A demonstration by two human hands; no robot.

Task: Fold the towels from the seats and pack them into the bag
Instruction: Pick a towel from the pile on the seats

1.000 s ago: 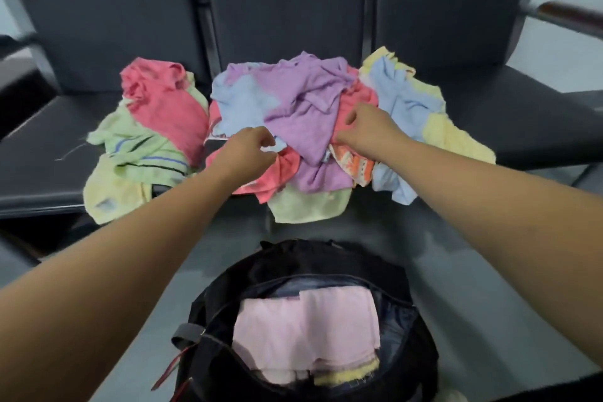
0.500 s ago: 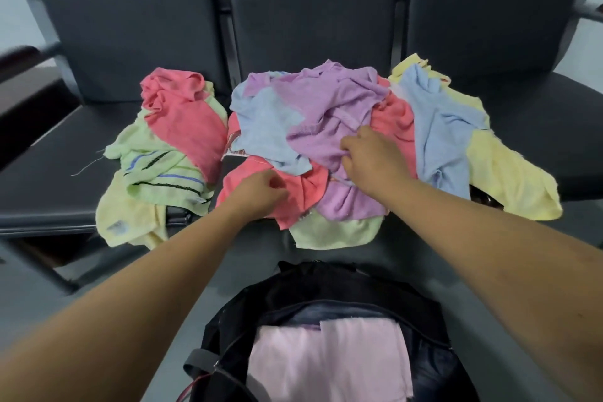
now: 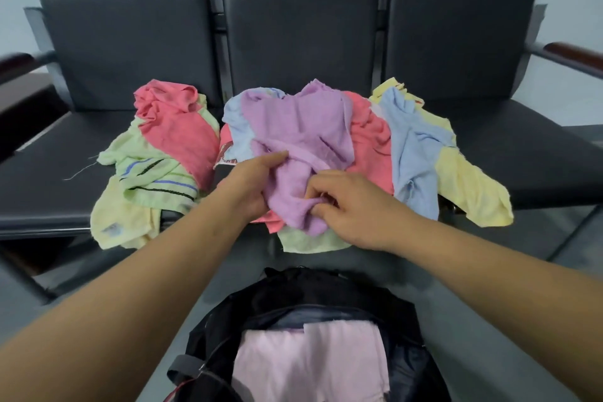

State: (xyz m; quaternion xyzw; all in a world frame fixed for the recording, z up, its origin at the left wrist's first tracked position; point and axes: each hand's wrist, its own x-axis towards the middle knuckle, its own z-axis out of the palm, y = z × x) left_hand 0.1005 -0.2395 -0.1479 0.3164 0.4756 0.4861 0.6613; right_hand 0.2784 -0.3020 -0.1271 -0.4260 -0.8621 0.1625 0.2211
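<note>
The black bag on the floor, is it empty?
No, a folded pale pink towel lies inside the open bag.

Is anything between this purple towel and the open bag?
Nothing visible. The left hand and right hand grip the purple towel; the black bag lies open below, a pink towel inside.

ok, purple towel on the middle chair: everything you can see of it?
The purple towel is thin, soft lilac cloth, plain, unfolded and crumpled, its far edge ragged. It tops the pile on the middle chair, overlapping a coral towel and a light blue towel. Its near end is bunched: the left hand grips it from the left, the right hand pinches a fold from the right.
</note>
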